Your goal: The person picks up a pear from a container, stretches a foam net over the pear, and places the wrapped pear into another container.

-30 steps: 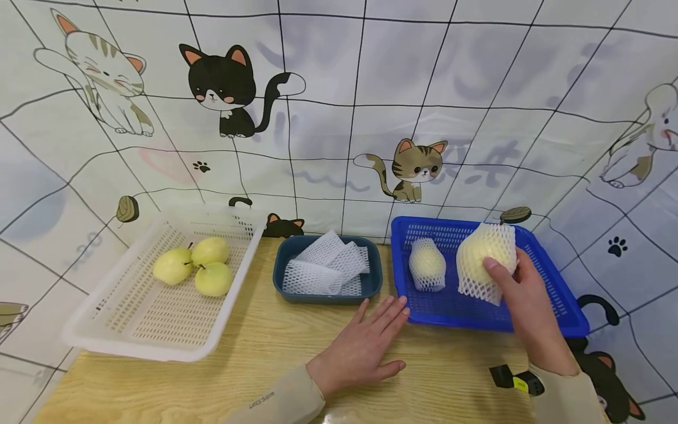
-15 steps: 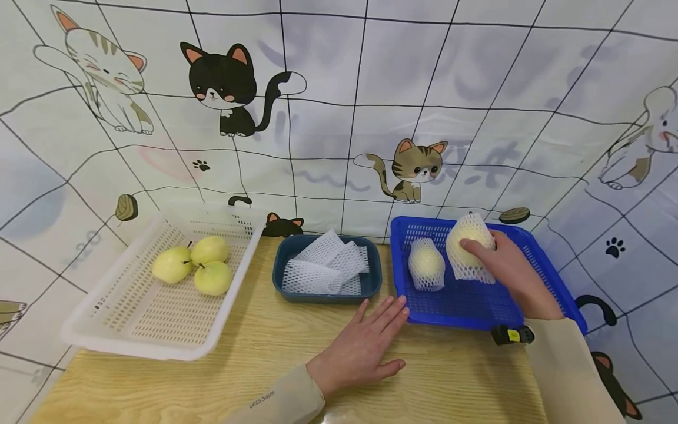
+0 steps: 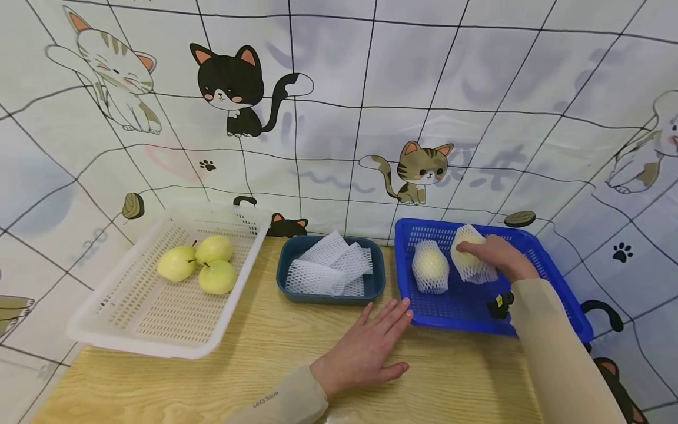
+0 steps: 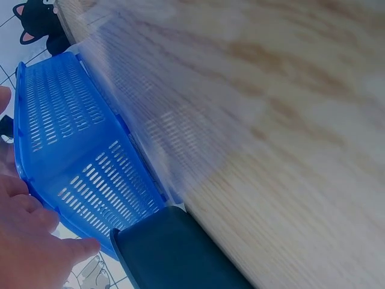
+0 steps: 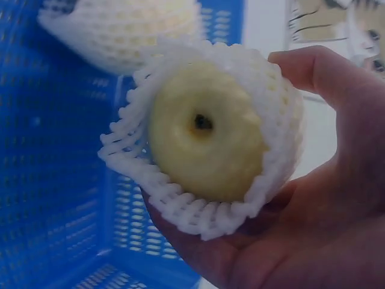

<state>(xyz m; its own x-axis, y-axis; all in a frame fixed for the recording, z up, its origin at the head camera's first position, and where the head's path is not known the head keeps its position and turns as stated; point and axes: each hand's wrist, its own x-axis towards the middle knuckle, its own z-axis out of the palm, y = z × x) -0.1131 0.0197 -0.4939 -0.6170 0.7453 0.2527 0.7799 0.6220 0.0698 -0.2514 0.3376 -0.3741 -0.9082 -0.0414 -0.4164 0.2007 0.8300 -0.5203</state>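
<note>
My right hand [image 3: 495,254] grips a pear in a white foam net [image 3: 468,262], low in the back of the blue basket [image 3: 450,324]. In the right wrist view the dark end of this pear [image 5: 201,129] shows through the net's open mouth, with thumb and fingers round its sides. To its left lies a second netted pear [image 3: 430,268] in the same basket. My left hand [image 3: 362,352] rests flat on the table, fingers spread, its fingertips at the basket's near left corner.
A teal tub [image 3: 331,299] holding several flat foam nets [image 3: 323,274] stands left of the blue basket. Farther left is a white basket [image 3: 153,330] with three bare pears [image 3: 218,277]. A cat-print cloth [image 3: 328,118] hangs behind the wooden table [image 3: 265,347].
My right hand has carried the netted pear away from me and down into the blue basket, beside the other netted pear. The left hand has stayed in place on the table.
</note>
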